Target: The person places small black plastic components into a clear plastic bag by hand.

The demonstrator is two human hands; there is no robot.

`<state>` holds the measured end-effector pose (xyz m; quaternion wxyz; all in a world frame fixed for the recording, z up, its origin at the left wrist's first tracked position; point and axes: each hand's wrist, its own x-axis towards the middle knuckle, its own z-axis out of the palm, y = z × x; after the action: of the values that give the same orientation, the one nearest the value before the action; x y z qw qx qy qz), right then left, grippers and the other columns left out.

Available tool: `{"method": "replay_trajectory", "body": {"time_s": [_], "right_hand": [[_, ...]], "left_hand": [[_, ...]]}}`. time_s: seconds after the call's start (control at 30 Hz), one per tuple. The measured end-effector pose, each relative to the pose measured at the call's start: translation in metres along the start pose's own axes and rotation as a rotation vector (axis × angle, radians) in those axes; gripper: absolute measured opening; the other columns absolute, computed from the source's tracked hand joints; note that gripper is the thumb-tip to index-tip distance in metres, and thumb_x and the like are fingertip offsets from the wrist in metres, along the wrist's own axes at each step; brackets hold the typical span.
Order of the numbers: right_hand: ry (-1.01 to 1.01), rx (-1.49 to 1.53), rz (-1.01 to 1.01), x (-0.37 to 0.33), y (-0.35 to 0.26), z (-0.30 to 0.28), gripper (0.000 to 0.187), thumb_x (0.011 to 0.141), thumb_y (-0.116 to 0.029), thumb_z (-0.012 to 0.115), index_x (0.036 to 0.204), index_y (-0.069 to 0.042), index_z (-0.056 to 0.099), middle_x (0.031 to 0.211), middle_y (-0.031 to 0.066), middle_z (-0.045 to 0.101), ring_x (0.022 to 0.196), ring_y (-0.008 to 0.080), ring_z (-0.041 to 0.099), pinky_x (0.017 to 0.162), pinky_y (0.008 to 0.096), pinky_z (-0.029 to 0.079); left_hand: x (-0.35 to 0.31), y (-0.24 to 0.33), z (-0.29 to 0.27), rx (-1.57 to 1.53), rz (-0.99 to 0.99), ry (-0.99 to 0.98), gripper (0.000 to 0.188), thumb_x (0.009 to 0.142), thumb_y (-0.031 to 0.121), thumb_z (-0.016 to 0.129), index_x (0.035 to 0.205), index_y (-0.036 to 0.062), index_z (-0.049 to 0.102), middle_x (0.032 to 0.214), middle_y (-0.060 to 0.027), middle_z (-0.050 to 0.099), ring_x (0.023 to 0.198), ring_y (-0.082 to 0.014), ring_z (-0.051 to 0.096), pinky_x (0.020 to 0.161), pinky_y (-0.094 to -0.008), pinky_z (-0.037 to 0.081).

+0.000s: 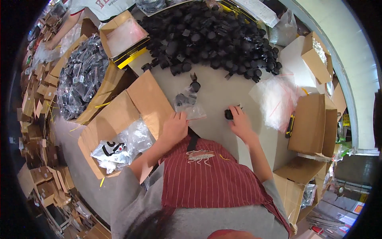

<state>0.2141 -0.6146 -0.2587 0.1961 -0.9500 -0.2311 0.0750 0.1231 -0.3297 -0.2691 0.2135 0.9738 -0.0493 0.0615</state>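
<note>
My left hand (175, 126) is closed on the lower edge of a small clear plastic bag (188, 106) with a red line along its opening. Dark parts show through the film. Right of it, my right hand (241, 124) has its fingers around a small black plastic part (229, 114) with a rounded end; the fingers partly cover it. Just beyond the bag lies a loose black part (195, 86) with a round body and a pronged end. A large heap of similar black parts (211, 36) covers the far side of the table (217, 93).
A stack of clear bags (276, 99) lies at the right, beside a yellow-and-black cutter (290, 124) and open cartons (308, 125). Left are a carton of bagged parts (81, 77) and an open carton with plastic bags (131, 99). A person's arm (63, 32) reaches in at far left.
</note>
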Motion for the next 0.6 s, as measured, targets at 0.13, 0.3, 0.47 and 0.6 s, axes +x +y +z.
{"method": "replay_trajectory", "body": {"time_s": [0.13, 0.3, 0.47, 0.6], "right_hand": [[-0.105, -0.026, 0.157, 0.001, -0.021, -0.019, 0.051, 0.076, -0.013, 0.068, 0.125, -0.010, 0.057, 0.116, 0.0130, 0.063, 0.098, 0.0336, 0.062, 0.089, 0.0411, 0.050], [-0.423, 1.108, 0.165, 0.008, -0.028, -0.023, 0.054, 0.091, -0.030, 0.064, 0.136, -0.004, 0.053, 0.124, 0.0093, 0.063, 0.095, 0.0204, 0.060, 0.092, 0.0353, 0.047], [-0.596, 1.896, 0.268, 0.007, -0.038, 0.011, 0.051, 0.101, -0.038, 0.050, 0.136, -0.002, 0.050, 0.113, 0.0100, 0.064, 0.095, 0.0212, 0.061, 0.093, 0.0368, 0.047], [-0.626, 1.964, 0.437, 0.001, -0.042, 0.020, 0.050, 0.104, -0.041, 0.044, 0.134, -0.002, 0.048, 0.107, 0.0105, 0.066, 0.090, 0.0206, 0.062, 0.090, 0.0396, 0.051]], "left_hand": [[0.001, 0.002, 0.009, 0.023, -0.062, -0.065, 0.020, 0.088, 0.023, 0.062, 0.093, 0.0051, 0.055, 0.086, -0.0140, 0.064, 0.082, -0.0346, 0.064, 0.066, -0.0460, 0.053], [0.020, 0.025, -0.001, -0.125, -0.029, -0.018, 0.022, 0.089, 0.026, 0.062, 0.091, 0.0052, 0.056, 0.081, -0.0160, 0.065, 0.073, -0.0362, 0.065, 0.061, -0.0482, 0.051], [0.030, 0.032, 0.011, -0.157, -0.010, -0.024, 0.022, 0.089, 0.026, 0.063, 0.090, 0.0058, 0.056, 0.075, -0.0153, 0.066, 0.069, -0.0352, 0.065, 0.059, -0.0480, 0.050], [0.027, 0.027, 0.022, -0.238, -0.072, -0.021, 0.021, 0.088, 0.024, 0.063, 0.093, 0.0061, 0.054, 0.072, -0.0158, 0.066, 0.066, -0.0360, 0.066, 0.057, -0.0482, 0.050]]}}
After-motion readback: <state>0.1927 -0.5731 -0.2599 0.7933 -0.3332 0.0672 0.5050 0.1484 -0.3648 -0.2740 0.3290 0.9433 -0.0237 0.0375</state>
